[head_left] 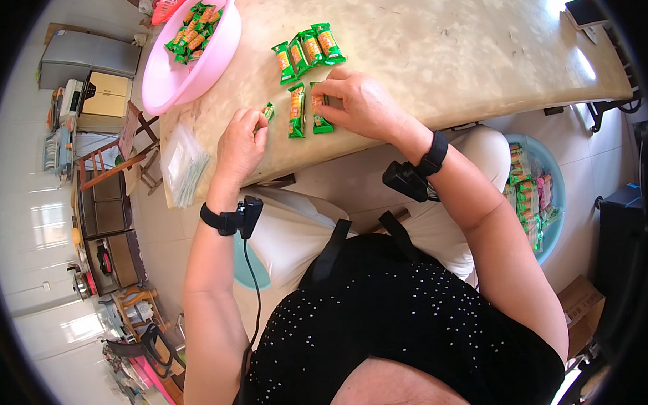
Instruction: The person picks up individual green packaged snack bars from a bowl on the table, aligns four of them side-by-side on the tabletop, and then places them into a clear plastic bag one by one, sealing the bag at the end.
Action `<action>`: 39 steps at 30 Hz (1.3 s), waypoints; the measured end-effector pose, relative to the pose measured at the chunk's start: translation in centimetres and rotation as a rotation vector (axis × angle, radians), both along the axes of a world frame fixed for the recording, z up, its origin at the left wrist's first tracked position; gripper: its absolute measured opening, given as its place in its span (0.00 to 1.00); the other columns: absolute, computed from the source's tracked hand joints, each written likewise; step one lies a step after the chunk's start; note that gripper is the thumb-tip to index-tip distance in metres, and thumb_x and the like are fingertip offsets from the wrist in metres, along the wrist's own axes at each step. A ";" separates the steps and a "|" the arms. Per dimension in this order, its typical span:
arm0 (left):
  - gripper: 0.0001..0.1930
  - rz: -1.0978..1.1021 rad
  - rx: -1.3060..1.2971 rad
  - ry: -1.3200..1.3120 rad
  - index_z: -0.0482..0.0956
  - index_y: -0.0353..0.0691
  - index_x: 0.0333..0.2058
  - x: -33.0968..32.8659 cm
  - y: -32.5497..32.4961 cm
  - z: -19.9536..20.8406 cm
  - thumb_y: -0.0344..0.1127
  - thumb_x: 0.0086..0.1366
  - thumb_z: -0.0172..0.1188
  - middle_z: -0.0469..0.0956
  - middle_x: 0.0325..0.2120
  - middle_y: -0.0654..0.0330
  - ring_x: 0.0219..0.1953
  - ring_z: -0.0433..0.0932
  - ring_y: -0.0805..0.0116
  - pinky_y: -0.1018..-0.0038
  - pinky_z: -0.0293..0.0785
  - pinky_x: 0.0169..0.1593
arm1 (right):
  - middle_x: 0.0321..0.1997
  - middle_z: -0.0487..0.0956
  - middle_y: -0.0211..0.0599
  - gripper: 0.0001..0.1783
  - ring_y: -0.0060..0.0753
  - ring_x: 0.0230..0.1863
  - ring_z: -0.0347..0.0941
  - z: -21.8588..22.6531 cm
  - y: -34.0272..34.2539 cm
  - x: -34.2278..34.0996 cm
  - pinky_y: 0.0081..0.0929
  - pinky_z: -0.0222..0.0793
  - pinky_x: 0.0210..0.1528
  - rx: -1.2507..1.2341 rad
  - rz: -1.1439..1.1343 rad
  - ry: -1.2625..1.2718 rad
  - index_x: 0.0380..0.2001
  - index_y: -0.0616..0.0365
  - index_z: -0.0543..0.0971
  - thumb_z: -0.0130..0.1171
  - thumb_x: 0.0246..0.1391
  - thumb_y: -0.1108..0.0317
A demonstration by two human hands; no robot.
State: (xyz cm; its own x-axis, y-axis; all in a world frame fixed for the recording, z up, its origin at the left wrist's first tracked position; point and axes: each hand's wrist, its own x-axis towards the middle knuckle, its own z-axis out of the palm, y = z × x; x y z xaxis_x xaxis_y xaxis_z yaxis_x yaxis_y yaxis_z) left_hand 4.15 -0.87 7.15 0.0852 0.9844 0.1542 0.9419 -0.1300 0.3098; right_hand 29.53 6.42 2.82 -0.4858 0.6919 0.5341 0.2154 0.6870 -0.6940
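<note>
My left hand [241,145] is closed near the table's front edge, with the end of a small green snack packet [268,111] showing at its fingertips. My right hand [360,105] has its thumb and fingers at another green-and-orange snack packet [322,125], gripping its edge as it lies on the table. Between the hands a single snack packet [296,112] lies lengthwise by itself. Just beyond, a row of several like packets [310,50] rests side by side, some touching or overlapping.
A pink basin [224,50] holding many packets stands at the table's [433,49] far left. Clear plastic bags [182,164] lie at the left front edge. Below on the right, a light-blue tub [557,187] contains bagged packets. A dark flat object [586,12] sits far right.
</note>
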 end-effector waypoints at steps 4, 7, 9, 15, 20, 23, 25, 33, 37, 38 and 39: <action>0.09 0.108 -0.056 -0.182 0.72 0.37 0.29 0.2 0.5 -0.1 0.27 0.54 0.66 0.75 0.31 0.55 0.30 0.76 0.60 0.66 0.73 0.35 | 0.29 0.76 0.39 0.11 0.40 0.26 0.74 0.0 0.0 0.0 0.35 0.71 0.31 0.011 0.000 0.007 0.38 0.55 0.82 0.64 0.52 0.65; 0.11 0.130 0.027 -0.150 0.72 0.36 0.27 1.4 1.3 0.3 0.29 0.53 0.68 0.73 0.31 0.55 0.29 0.75 0.63 0.68 0.73 0.34 | 0.29 0.76 0.39 0.11 0.40 0.26 0.74 -0.1 0.1 0.0 0.35 0.71 0.31 0.021 -0.004 0.018 0.38 0.55 0.83 0.65 0.51 0.65; 0.11 0.096 0.074 -0.148 0.72 0.36 0.26 2.1 1.7 -0.6 0.29 0.54 0.68 0.73 0.31 0.55 0.28 0.75 0.63 0.68 0.73 0.34 | 0.29 0.76 0.39 0.11 0.40 0.26 0.74 -0.1 0.1 0.0 0.35 0.71 0.31 0.037 -0.004 0.030 0.38 0.55 0.83 0.65 0.51 0.65; 0.07 0.078 0.066 -0.221 0.75 0.36 0.30 2.2 1.9 -1.2 0.30 0.60 0.64 0.73 0.30 0.58 0.29 0.73 0.69 0.72 0.72 0.36 | 0.30 0.77 0.39 0.12 0.40 0.27 0.75 0.1 0.1 0.0 0.36 0.71 0.32 0.006 -0.002 -0.014 0.39 0.55 0.83 0.65 0.51 0.65; 0.05 -0.030 0.158 -0.141 0.77 0.36 0.32 0.5 4.6 0.1 0.32 0.62 0.61 0.75 0.32 0.53 0.35 0.78 0.57 0.66 0.74 0.41 | 0.31 0.77 0.39 0.12 0.41 0.27 0.75 0.2 0.0 0.2 0.36 0.71 0.32 0.000 -0.007 -0.002 0.39 0.55 0.83 0.65 0.51 0.65; 0.06 -0.174 0.251 -0.047 0.79 0.37 0.37 0.3 7.1 0.4 0.29 0.61 0.59 0.78 0.39 0.54 0.43 0.78 0.55 0.64 0.74 0.47 | 0.31 0.77 0.39 0.12 0.41 0.27 0.75 0.4 -0.1 0.1 0.37 0.71 0.32 -0.009 -0.001 -0.009 0.39 0.55 0.83 0.65 0.50 0.66; 0.08 -0.236 0.290 0.008 0.80 0.38 0.39 0.8 8.7 0.2 0.28 0.60 0.59 0.79 0.42 0.55 0.47 0.77 0.55 0.63 0.74 0.50 | 0.31 0.77 0.40 0.12 0.42 0.27 0.75 0.5 -0.1 0.1 0.37 0.71 0.32 -0.020 0.001 -0.016 0.39 0.56 0.83 0.65 0.50 0.66; 0.13 -0.352 0.238 0.286 0.82 0.43 0.43 0.1 10.7 0.3 0.29 0.57 0.61 0.80 0.45 0.60 0.51 0.76 0.58 0.64 0.74 0.52 | 0.30 0.77 0.43 0.11 0.49 0.33 0.76 0.5 -0.2 0.1 0.42 0.73 0.37 -0.057 0.003 -0.001 0.36 0.56 0.82 0.63 0.50 0.64; 0.12 -0.207 0.067 0.290 0.82 0.42 0.41 -0.8 9.7 1.1 0.32 0.56 0.64 0.79 0.40 0.59 0.46 0.76 0.56 0.62 0.74 0.48 | 0.30 0.77 0.40 0.12 0.42 0.28 0.75 0.3 0.0 0.1 0.36 0.72 0.32 -0.014 0.003 0.010 0.39 0.57 0.83 0.65 0.50 0.67; 0.11 -0.154 0.017 0.276 0.82 0.41 0.39 -1.1 9.4 1.2 0.32 0.56 0.65 0.79 0.38 0.57 0.44 0.76 0.55 0.62 0.73 0.47 | 0.30 0.77 0.40 0.12 0.41 0.27 0.75 0.3 -0.1 0.1 0.35 0.72 0.32 -0.022 0.004 0.012 0.39 0.57 0.83 0.65 0.50 0.67; 0.11 -0.150 0.017 0.278 0.82 0.41 0.39 -1.7 9.0 1.2 0.32 0.56 0.65 0.79 0.38 0.57 0.44 0.76 0.55 0.62 0.73 0.47 | 0.30 0.77 0.40 0.12 0.40 0.27 0.75 0.4 -0.1 0.0 0.35 0.72 0.32 -0.028 0.006 0.016 0.39 0.57 0.83 0.66 0.50 0.67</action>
State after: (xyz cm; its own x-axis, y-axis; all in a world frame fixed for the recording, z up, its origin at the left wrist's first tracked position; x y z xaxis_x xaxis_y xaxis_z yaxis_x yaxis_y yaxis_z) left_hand 2.47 8.15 8.35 0.2705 0.9551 0.1212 0.9601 -0.2770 0.0397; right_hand 29.58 6.33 3.18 -0.4818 0.7039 0.5219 0.2002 0.6683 -0.7165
